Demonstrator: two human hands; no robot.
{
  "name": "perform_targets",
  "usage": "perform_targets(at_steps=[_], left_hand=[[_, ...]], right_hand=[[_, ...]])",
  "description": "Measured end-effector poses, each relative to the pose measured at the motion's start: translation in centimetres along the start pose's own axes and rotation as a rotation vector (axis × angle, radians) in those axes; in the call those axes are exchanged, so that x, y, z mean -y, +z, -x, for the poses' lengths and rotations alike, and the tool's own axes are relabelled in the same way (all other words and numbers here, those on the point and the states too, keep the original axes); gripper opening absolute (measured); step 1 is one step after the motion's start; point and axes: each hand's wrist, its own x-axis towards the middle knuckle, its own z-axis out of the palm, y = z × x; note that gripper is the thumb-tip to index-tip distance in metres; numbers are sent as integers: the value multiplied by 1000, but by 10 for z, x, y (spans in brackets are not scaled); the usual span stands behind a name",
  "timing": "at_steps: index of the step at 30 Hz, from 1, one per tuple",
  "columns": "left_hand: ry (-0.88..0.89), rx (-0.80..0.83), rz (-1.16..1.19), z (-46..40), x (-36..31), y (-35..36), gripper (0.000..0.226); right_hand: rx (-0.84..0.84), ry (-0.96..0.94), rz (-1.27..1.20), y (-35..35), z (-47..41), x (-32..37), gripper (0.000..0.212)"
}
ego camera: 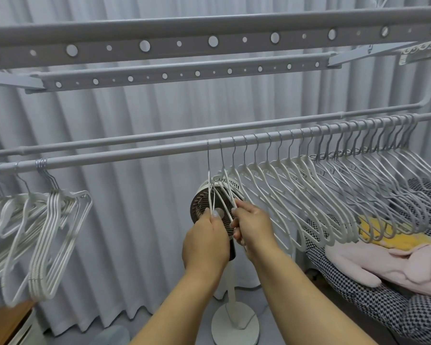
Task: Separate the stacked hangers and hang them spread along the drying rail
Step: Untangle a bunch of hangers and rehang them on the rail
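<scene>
A grey drying rail (125, 155) runs across the view, rising to the right. A tight bunch of white hangers (47, 235) hangs stacked at its left end. From the middle to the right, several hangers (309, 185) hang spread one by one. The two leftmost of these hangers (220, 188) hang side by side from hooks on the rail. My left hand (205, 242) grips the lower wires of one, and my right hand (253, 226) pinches the wires of the one beside it.
A white standing fan (202, 202) stands right behind my hands, its round base (235, 324) on the floor. Higher perforated rack bars (184, 43) cross overhead. Grey curtains hang behind. Checked, pink and yellow bedding (396, 265) lies at the right, under the spread hangers.
</scene>
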Motion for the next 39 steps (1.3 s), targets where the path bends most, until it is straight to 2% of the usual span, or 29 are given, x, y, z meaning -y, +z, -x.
perform_targets(at_steps=[7, 13, 17, 20, 22, 25, 28, 32, 37, 39], left_hand=[[-26, 13, 8, 0, 2, 3, 36], [-38, 24, -13, 0, 6, 3, 50], [-35, 39, -29, 1, 7, 0, 50], [-28, 49, -42, 1, 10, -1, 49], [-32, 53, -54, 2, 12, -2, 53], [-35, 41, -113, 6, 12, -7, 53], [-22, 3, -180, 11, 8, -18, 49], [-13, -81, -166, 9, 14, -38, 48], [9, -222, -121, 3, 41, -70, 44], [-12, -282, -143, 1, 55, -84, 59]], right_hand=[[0, -7, 43, -1, 4, 2, 35], [2, -26, 153, 0, 6, 2, 44], [-39, -45, 267, 3, 6, -1, 35], [-77, -57, 384, 4, 11, 2, 60], [-89, -58, 454, 5, 18, 7, 55], [-77, -80, 517, 4, 24, 11, 59], [-104, -153, 558, 12, 34, 18, 60], [-151, -361, 537, 34, 51, 27, 49], [-5, -417, 405, 75, 68, 24, 44], [76, -379, 372, 93, 73, 18, 41]])
